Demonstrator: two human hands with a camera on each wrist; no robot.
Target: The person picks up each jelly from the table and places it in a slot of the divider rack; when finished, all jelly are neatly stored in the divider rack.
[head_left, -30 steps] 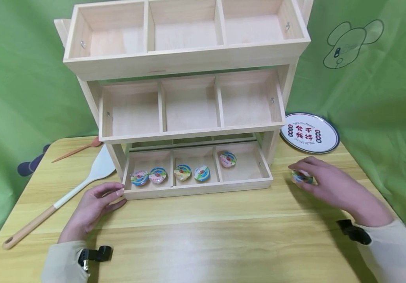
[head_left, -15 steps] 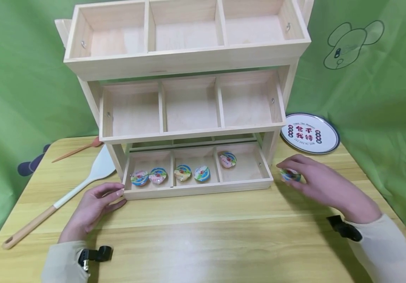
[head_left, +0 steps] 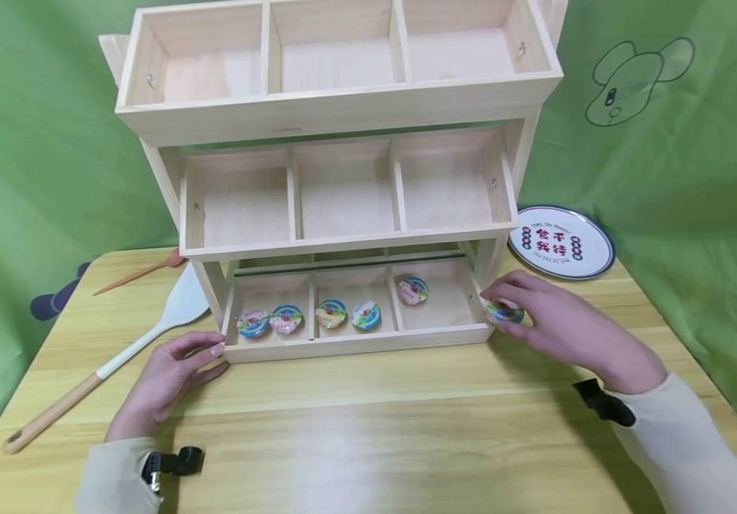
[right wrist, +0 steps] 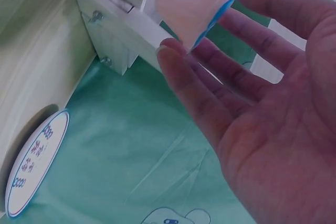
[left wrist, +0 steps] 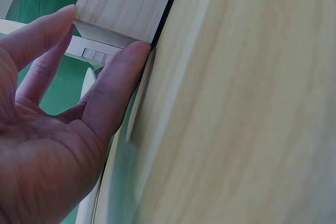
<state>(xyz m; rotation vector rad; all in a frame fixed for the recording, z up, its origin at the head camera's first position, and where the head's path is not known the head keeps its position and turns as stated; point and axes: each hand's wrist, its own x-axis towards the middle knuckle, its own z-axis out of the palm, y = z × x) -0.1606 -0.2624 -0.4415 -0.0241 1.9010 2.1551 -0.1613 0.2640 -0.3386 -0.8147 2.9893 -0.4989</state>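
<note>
My right hand (head_left: 561,328) pinches a small jelly cup (head_left: 503,310) with a blue-and-green printed lid, beside the right end of the rack's lowest tray (head_left: 356,347). In the right wrist view, the cup (right wrist: 189,9) shows its pale orange body between thumb and fingers. My left hand (head_left: 166,375) holds the front left corner of that tray; the left wrist view has its fingertips on two edges of the wooden end (left wrist: 126,3). Inside the tray, two jelly cups (head_left: 286,319) sit in the left compartment, two (head_left: 332,313) in the middle, and one (head_left: 413,290) in the right.
Two upper trays (head_left: 343,243) of the pale wooden rack rise above the lowest one. A white spatula (head_left: 131,350) and a small orange utensil (head_left: 143,271) lie left of it. At the back right is a white plate (head_left: 561,243) with red characters. Green cloth (head_left: 664,185) surrounds the table.
My right hand has moved left with the jelly cup, from the open table to the tray's right end. The left hand has stayed at its corner.
</note>
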